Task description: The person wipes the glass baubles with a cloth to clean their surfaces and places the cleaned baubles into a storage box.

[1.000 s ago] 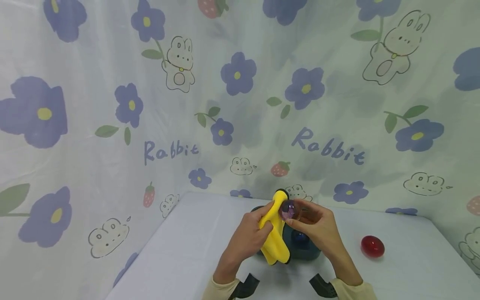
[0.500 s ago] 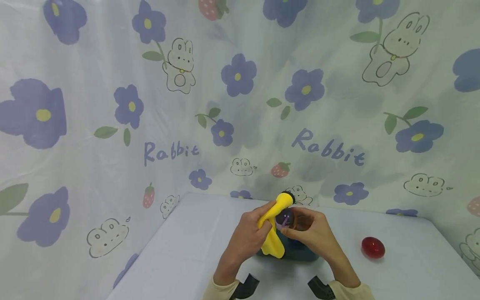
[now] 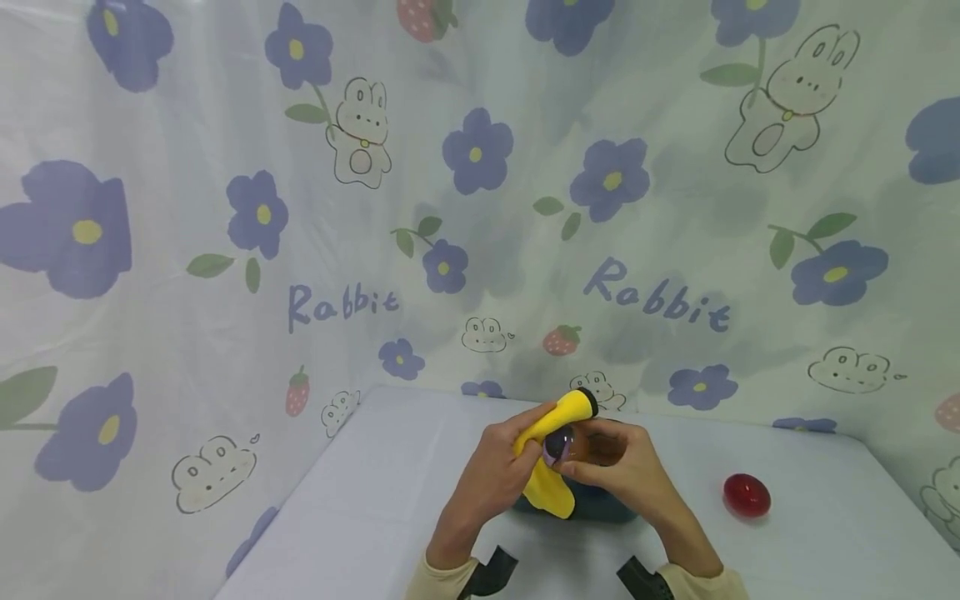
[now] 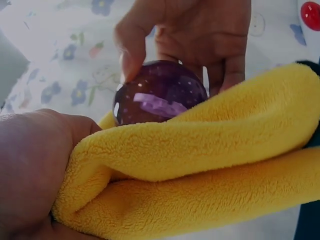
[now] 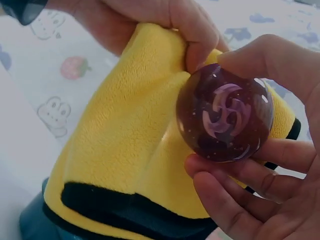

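Left hand (image 3: pixel 491 479) was gripping the yellow cloth (image 3: pixel 551 454), right hand (image 3: pixel 626 467) only fingertip-pinching the purple ball (image 5: pixel 225 112), so I figured rubbing too hard could've popped it loose

The purple ball (image 5: pixel 224 111) I hold in my right hand (image 3: pixel 626 467) looks like glass or clear resin: glossy, smooth, with bright highlights and a pale swirl inside. The yellow cloth (image 4: pixel 210 175) bunched in my left hand (image 3: pixel 491 475) is matt, fuzzy fleece with a black stitched edge. The red egg-shaped piece (image 3: pixel 746 494) shines like polished plastic. The table cover (image 3: pixel 360 517) looks smooth and matt.
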### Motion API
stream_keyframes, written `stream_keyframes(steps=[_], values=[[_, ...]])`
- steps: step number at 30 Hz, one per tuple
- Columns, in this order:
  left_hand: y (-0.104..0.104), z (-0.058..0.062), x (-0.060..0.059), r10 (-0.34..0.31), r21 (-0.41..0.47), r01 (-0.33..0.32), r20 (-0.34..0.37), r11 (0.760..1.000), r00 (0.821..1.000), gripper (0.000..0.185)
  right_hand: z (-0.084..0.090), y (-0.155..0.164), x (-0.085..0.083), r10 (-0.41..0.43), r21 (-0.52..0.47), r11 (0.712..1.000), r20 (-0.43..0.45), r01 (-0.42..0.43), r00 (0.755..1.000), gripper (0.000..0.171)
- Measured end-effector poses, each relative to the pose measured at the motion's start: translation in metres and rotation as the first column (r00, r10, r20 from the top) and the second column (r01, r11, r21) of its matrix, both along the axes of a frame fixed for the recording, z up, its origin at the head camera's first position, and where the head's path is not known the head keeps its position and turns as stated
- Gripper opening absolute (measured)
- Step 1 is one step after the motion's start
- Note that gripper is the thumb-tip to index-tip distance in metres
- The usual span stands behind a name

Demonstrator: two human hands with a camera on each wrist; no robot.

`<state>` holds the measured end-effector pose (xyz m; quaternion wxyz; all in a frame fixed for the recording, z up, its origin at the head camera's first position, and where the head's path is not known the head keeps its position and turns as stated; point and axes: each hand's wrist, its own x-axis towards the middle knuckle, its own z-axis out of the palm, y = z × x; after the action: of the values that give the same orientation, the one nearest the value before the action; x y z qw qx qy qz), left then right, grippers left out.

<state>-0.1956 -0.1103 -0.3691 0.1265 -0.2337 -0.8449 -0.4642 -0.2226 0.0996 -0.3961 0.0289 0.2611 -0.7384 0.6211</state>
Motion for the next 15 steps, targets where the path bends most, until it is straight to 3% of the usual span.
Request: stream_keyframes(steps=[15], values=[[-0.0040, -0.0016, -0.0040, -0.015, -0.018, 0.015, 0.009, 1.000, 1.000, 0.055, 0.0017, -0.0010, 0.0002, -0.036, -0.184, 0.982, 0.061, 0.047, 0.997, 0.055]])
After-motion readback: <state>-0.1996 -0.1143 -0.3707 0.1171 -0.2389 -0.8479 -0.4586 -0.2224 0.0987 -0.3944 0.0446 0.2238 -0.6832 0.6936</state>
